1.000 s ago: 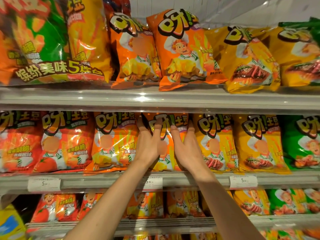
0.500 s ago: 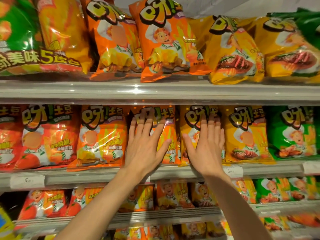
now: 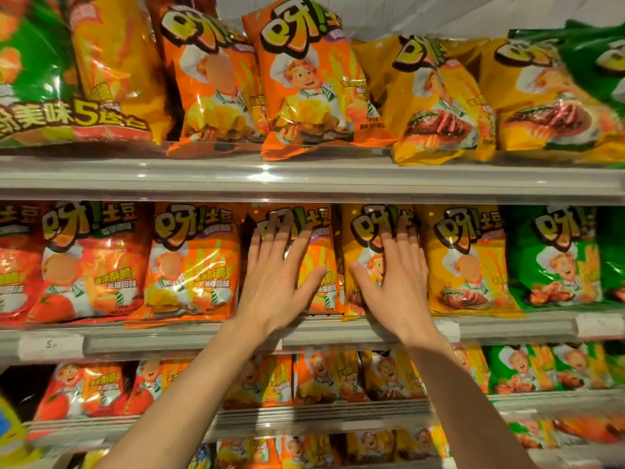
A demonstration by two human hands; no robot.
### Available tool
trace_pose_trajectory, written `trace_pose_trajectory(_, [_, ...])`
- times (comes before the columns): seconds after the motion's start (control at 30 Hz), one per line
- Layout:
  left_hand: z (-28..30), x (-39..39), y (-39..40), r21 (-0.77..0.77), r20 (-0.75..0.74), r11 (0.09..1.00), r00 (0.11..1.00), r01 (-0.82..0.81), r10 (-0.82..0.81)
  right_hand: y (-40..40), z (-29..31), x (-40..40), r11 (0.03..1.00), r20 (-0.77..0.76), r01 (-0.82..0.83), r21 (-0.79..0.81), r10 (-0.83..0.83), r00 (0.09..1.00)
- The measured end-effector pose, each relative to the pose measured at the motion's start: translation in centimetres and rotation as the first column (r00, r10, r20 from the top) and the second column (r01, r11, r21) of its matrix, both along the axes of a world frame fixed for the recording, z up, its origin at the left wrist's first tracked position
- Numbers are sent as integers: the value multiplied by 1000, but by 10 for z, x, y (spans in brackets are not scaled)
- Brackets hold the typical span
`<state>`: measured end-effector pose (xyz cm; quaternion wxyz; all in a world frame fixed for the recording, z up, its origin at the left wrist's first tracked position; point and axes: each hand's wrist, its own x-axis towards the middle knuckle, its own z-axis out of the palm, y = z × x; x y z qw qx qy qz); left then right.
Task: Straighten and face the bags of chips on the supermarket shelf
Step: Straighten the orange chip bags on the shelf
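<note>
The middle shelf carried a row of upright chip bags; the left hand lay flat, fingers straight, on an orange bag, the right hand likewise flat on the neighbouring yellow bag; both bags were apparently being pressed square; next, presumably, a shift along the row, gripping nothing.

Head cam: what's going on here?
A person is facing chip bags on the middle shelf of a supermarket rack. The left hand lies flat, fingers spread, on an orange chip bag; the right hand lies flat on the yellow chip bag beside it. Neither bag is gripped. Both bags stand upright, fronts out.
</note>
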<state>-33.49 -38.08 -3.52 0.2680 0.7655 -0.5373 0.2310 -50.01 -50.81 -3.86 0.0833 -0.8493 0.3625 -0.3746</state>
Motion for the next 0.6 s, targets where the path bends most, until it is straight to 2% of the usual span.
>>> trace_pose_trajectory(0.13, [7, 2, 25, -158, -191, 983, 974, 92, -122, 16, 8, -15, 994, 162, -92, 54, 82, 983])
trace_pose_trajectory(0.23, [1, -1, 54, -257, -324, 965, 935, 58, -142, 35, 0, -21, 988, 297, -157, -12, 153, 943])
trace_pose_trajectory(0.33, [-10, -6, 86, -288, -563, 958, 807, 10, -178, 53, -20, -19, 976, 376, -217, 2, 201, 905])
trace_pose_trajectory(0.43, [-22, -9, 116, -310, -721, 951, 656, -20, -221, 72, -41, -10, 959, 378, -253, 125, 190, 906])
trace_pose_trajectory(0.6, [-37, 6, 151, -364, -780, 927, 572, -86, -253, 100, -53, 2, 907, 280, -292, 303, 208, 937])
